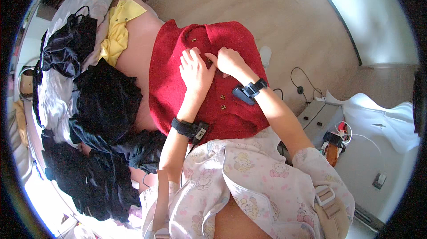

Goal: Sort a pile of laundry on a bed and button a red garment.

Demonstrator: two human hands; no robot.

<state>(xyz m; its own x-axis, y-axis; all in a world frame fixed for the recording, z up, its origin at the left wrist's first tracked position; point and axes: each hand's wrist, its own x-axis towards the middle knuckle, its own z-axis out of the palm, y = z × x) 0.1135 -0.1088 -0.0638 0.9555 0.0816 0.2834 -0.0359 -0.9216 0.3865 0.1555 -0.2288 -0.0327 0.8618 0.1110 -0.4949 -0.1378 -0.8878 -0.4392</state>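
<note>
Red garment point(218, 87), gold-toned buttons point(223, 97), rumpled; left hand point(195, 69) loosely spread on it, right hand point(228, 63) curled, hold unclear.

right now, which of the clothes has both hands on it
The red garment with small gold-coloured buttons: left hand and right hand are on it, while the yellow piece and black ones lie leftward, untouched.

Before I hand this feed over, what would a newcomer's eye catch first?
The bright red garment in the centre, with the left hand and right hand close together on it. Next, the yellow cloth at upper left, then the heaped black clothes filling the left side.
</note>
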